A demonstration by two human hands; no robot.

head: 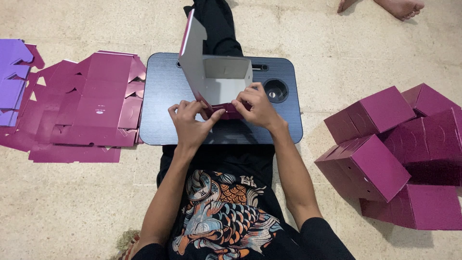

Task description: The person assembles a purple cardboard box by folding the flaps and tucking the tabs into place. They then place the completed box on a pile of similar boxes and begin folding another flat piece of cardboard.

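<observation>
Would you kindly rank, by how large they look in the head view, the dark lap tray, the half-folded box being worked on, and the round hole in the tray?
1. The dark lap tray.
2. The half-folded box, held at its near edge by the left hand and right hand; standing nearer the camera may enlarge it.
3. The round hole.

A half-folded magenta carton (211, 77), grey inside, stands open on the dark lap desk (163, 96). Flat magenta carton blanks (91, 106) lie stacked on the floor at left, purple blanks (12, 72) beyond them. Finished magenta boxes (399, 154) pile up at right.
</observation>
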